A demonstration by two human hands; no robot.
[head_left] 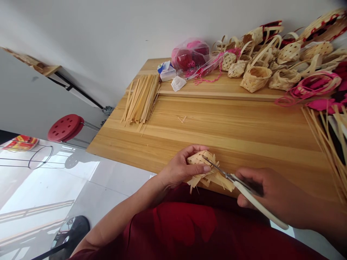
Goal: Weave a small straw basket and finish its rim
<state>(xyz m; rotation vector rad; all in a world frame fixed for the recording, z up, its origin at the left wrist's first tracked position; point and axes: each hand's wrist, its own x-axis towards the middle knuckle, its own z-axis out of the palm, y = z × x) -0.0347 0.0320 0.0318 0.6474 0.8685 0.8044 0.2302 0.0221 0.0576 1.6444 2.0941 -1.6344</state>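
Note:
Near the table's front edge, my left hand (pixel 182 167) is closed around a small woven basket (pixel 201 159) of pale flat strips, thumb in front and fingers behind. Loose strip ends (pixel 213 180) stick out below and to the right of the weave. In my right hand (pixel 264 193) is a pair of scissors (pixel 251 195) with cream handles. Their blades point left and lie against the basket's side, with the tips close to my left thumb. Whether the blades are fully closed is hard to make out.
A bundle of flat strips (pixel 142 99) lies at the table's (pixel 230 122) left. Along the back stand several finished small baskets (pixel 256 77), a bag of pink and red yarn (pixel 191 56) and a tissue pack (pixel 167 71). Long strips (pixel 325 144) hang at right; red stools (pixel 65 127) stand left.

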